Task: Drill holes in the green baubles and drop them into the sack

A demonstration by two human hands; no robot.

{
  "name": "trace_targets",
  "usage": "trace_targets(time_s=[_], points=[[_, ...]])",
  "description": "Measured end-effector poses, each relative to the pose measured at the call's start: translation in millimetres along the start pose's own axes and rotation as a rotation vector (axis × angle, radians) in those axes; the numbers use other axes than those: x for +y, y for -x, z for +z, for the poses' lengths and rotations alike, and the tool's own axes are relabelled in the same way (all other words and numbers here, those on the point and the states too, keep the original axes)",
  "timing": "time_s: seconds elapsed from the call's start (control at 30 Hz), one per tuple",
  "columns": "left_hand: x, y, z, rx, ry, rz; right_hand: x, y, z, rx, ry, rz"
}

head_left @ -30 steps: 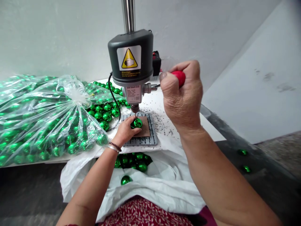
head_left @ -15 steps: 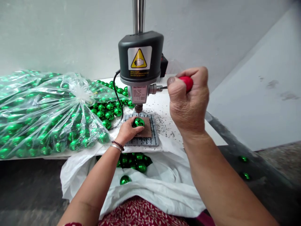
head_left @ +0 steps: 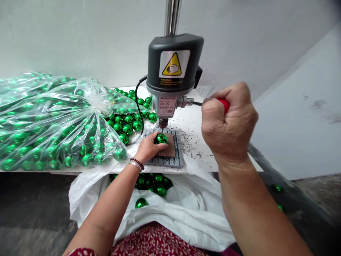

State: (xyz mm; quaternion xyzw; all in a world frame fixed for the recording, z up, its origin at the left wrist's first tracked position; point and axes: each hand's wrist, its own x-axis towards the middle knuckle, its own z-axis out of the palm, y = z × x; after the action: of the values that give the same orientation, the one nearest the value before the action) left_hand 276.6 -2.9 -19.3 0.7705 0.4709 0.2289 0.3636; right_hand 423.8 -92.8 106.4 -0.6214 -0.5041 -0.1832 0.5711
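My left hand [head_left: 148, 146] grips a shiny green ball [head_left: 161, 139] on a brown board [head_left: 170, 149], which lies on the grey base plate [head_left: 179, 160] of a bench drill [head_left: 174, 64]. The chuck [head_left: 163, 123] is right above the ball; whether the bit touches or enters it I cannot tell. My right hand [head_left: 230, 122] is closed around the red knob [head_left: 225, 105] of the drill's feed lever [head_left: 196, 103], to the right of the drill head. Most of the knob is hidden by my fingers.
A tied clear plastic bag [head_left: 97, 103] full of green balls fills the table's left side, with loose balls [head_left: 127, 128] beside it. Dark shavings [head_left: 192, 144] litter the white tabletop. A white sack [head_left: 186, 213] holding more balls [head_left: 160, 190] hangs across my lap. A black cable [head_left: 136, 96] runs behind.
My right hand has moved down a little with the lever knob. The drill and my left hand with the ball appear further right in view, as the camera has shifted.
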Motion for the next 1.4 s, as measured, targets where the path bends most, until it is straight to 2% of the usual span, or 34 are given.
trace_targets(time_s=[0.17,0.37,0.63,0.8,0.87,0.93,1.07,1.13,1.3,1.4], points=[[-1.4,-0.3,0.6,-0.021,-0.002,0.0,3.3,13.1,2.8,0.008,-0.002,-0.053],[-4.3,-0.5,3.3,0.01,0.036,0.011,16.9,29.2,12.4,0.115,0.007,-0.125],[-0.3,1.9,1.1,-0.005,0.044,0.023,28.1,45.4,21.6,0.176,-0.011,-0.178],[2.5,3.4,-1.7,-0.024,0.034,0.022,33.2,58.6,23.9,0.13,-0.039,-0.129],[2.4,3.4,-2.3,-0.028,0.034,0.018,28.4,49.7,21.7,0.126,-0.052,-0.105],[1.3,3.4,-2.5,-0.026,0.048,0.021,18.5,29.8,17.9,0.119,-0.067,-0.07],[-1.5,5.7,-2.4,-0.006,0.076,0.044,-3.8,-17.6,11.0,-0.013,-0.105,0.134],[-2.1,9.9,-3.6,-0.008,0.096,0.059,-9.9,-30.6,10.1,-0.033,-0.091,0.191],[-1.8,33.8,-16.6,-0.082,0.092,0.119,-11.2,-32.2,12.0,-0.009,-0.088,0.212],[-5.0,53.1,-28.6,-0.195,0.07,0.16,-10.3,-29.4,12.4,-0.003,-0.084,0.204]])
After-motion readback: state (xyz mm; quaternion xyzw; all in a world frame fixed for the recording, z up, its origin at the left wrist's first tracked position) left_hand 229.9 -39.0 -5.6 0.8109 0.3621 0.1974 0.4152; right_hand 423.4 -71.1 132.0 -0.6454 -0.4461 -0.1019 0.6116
